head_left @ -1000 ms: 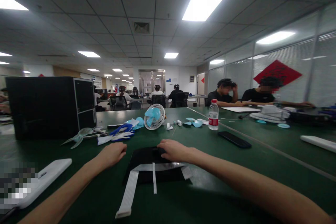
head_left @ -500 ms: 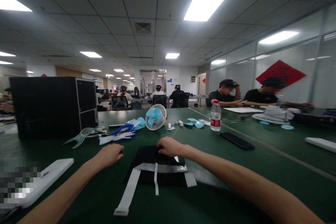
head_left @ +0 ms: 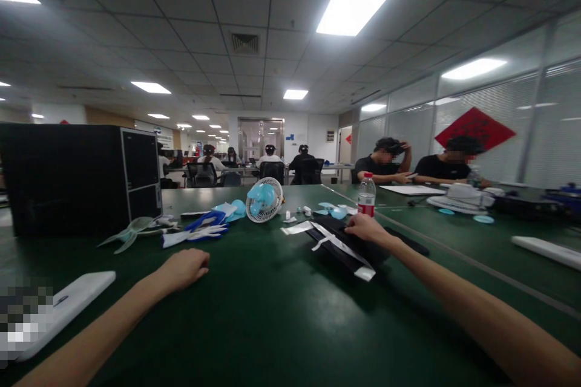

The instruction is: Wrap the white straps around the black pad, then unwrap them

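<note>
My right hand (head_left: 367, 228) reaches out over the green table (head_left: 281, 320) and rests on a flat black pad with white straps (head_left: 340, 247), its fingers curled on the pad's far edge. The pad lies askew beside a water bottle (head_left: 367, 194) and partly over a black phone (head_left: 408, 245). My left hand (head_left: 186, 267) lies on the table near me with fingers loosely curled under, holding nothing that I can see.
A black computer case (head_left: 82, 178) stands at the left. Blue-white gloves (head_left: 200, 231), a small white-blue fan (head_left: 263, 199) and small parts lie mid-table. A white flat device (head_left: 68, 302) sits at the near left. Two people sit at the far right.
My right hand has pushed the black pad away from me and to the right, up to the bottle. The pad has turned askew. My left hand has stayed in place.
</note>
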Motion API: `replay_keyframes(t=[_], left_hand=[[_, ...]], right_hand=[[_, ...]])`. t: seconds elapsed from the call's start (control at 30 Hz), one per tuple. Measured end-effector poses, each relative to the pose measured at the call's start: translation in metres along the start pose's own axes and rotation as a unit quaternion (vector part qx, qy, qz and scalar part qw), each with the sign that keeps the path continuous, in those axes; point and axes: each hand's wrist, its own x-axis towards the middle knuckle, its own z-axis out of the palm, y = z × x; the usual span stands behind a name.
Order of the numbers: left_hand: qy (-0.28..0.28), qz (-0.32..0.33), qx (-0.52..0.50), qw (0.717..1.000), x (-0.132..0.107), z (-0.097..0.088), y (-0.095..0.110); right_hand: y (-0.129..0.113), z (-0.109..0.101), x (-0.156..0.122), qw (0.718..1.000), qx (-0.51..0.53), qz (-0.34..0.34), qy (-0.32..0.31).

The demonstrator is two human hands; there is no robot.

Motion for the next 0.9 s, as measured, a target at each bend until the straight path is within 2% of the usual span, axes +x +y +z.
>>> replay_keyframes(t=[0.17,0.4,0.53,0.7,0.9], left_hand=[[-0.001,0.007,-0.007,1.000,0.001,0.000,0.000],[-0.006,0.001,-0.020,1.000,0.000,0.000,-0.002],[-0.011,0.007,-0.029,1.000,0.002,0.003,-0.005],[-0.010,0.003,-0.024,1.000,0.001,0.002,-0.003],[-0.013,0.008,0.008,1.000,0.004,0.004,0.000]], right_hand=[[0.043,0.007,0.002,0.995,0.003,0.090,-0.032],[0.058,0.020,0.004,0.991,-0.023,0.122,-0.047],[0.056,0.017,0.002,0.991,-0.032,0.114,-0.058],[0.041,-0.009,-0.008,0.987,-0.075,0.119,-0.072],[0.014,-0.024,-0.045,0.971,-0.019,0.136,-0.196]])
